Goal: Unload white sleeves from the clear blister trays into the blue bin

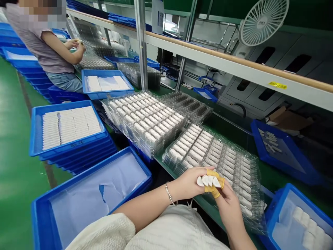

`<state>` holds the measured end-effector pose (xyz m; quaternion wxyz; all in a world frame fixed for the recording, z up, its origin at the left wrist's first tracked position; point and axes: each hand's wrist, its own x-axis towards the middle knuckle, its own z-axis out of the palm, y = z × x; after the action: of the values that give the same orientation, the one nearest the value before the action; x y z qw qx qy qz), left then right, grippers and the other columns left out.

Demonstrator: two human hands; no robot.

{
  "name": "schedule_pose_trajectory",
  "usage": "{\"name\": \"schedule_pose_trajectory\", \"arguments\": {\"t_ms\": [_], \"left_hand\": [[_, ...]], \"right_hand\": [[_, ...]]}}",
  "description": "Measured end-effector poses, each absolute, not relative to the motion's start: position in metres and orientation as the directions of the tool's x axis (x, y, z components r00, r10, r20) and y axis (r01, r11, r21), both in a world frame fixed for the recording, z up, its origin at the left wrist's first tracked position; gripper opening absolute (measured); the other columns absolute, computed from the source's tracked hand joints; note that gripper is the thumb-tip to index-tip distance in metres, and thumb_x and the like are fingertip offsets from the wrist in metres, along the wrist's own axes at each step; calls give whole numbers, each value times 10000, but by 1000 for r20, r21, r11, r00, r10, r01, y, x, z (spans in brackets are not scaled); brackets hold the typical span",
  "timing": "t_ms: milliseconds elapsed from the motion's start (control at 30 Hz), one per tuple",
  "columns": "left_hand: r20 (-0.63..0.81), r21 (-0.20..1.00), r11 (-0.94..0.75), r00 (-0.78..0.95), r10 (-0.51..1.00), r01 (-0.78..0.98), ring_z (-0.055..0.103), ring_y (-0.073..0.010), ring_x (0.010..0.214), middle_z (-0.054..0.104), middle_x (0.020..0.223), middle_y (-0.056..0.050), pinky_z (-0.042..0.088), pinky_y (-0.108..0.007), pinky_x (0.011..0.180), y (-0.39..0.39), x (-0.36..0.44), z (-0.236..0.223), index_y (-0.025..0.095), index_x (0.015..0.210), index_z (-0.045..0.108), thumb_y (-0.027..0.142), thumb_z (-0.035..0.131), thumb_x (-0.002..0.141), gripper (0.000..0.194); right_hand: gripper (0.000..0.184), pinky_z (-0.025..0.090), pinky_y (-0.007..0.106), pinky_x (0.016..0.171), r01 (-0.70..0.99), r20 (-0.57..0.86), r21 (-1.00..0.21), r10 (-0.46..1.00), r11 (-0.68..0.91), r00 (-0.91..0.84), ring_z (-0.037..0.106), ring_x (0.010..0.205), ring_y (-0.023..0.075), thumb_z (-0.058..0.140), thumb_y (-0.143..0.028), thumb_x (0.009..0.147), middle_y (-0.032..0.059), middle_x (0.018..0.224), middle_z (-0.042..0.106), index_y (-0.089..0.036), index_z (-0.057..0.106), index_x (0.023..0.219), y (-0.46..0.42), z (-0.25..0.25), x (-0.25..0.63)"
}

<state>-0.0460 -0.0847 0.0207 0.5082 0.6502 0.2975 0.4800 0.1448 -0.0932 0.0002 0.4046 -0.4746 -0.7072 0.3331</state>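
In front of my body, both hands close around a short row of several small white pieces (208, 181) with rounded ends toward me. My left hand (187, 183) grips the row from the left, with a metal bangle at its wrist. From the right, my right hand (229, 199) holds the other end. Yellow finger cots cover some fingertips. Just beyond the hands lies a clear plastic tray (221, 152) filled with rows of similar white pieces. Farther left, a stack of clear trays (145, 119) also carries rows of white pieces on top.
A paper-lined blue bin (96, 194) stands at my left, before stacked blue bins (67, 128) of white pieces. Another blue bin (299, 211) with white pieces is at my right. Empty-looking clear trays (187, 104) lie behind. A co-worker (52, 52) sits far left. A shelf rail (234, 66) crosses above.
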Motion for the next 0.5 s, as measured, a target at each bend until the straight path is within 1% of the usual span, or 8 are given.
{"name": "schedule_pose_trajectory", "arguments": {"t_ms": [67,100,167,200,267,333,400,500], "left_hand": [[323,946,-296,348,880,-130,521,-292,1311,699,1205,-114,418,-360,1065,-88,-51,23,191,1115,708,356,740,784,372],[316,948,-283,342,885,-146,562,-287,1258,706,1180,-110,432,-353,1042,-90,-53,24,186,1101,711,377,742,783,373],[270,957,-212,340,901,-197,648,-253,1067,723,1089,-99,482,-330,936,-93,-57,25,169,1060,715,415,743,781,373],[235,959,-161,330,914,-234,662,-227,965,727,1039,-91,498,-313,869,-94,-58,25,159,1039,714,427,746,776,377],[159,940,-54,293,943,-338,647,-187,845,723,963,-77,502,-284,775,-95,-59,23,144,1009,711,432,779,741,399],[93,898,28,251,964,-439,627,-165,801,714,922,-67,493,-256,719,-94,-57,20,141,993,712,412,827,682,429],[32,875,92,247,968,-476,600,-138,735,699,859,-53,463,-221,637,-92,-54,16,140,961,723,398,847,649,424],[-19,864,162,290,957,-477,573,-120,678,670,776,-41,423,-203,581,-90,-48,12,131,892,735,396,832,663,363]], "right_hand": [[295,503,417,925,404,268,-846,933,348,-241,600,1121,294,635,-431,884,89,1187,676,-282,740,1116,-95,4,140],[294,483,432,955,398,268,-848,931,350,-247,591,1133,298,630,-437,887,87,1194,673,-285,741,1111,-95,5,138],[296,448,442,997,359,243,-877,939,320,-245,573,1147,298,640,-448,881,86,1205,666,-283,743,1103,-96,8,133],[292,449,431,991,316,209,-907,948,280,-239,579,1120,288,654,-453,873,84,1182,670,-277,746,1088,-97,10,131],[266,497,367,879,170,99,-975,968,140,-230,609,947,238,678,-471,858,76,1025,694,-251,758,984,-98,14,128],[280,504,290,714,-13,-56,-998,962,-62,-267,569,737,169,694,-487,845,58,836,677,-214,749,868,-99,18,126],[297,471,243,615,-151,-196,-954,919,-260,-343,509,629,123,720,-480,828,47,743,650,-184,739,827,-101,23,127],[284,464,214,592,-264,-308,-859,856,-438,-415,516,626,104,778,-435,788,48,752,652,-171,754,892,-105,25,131]]}}
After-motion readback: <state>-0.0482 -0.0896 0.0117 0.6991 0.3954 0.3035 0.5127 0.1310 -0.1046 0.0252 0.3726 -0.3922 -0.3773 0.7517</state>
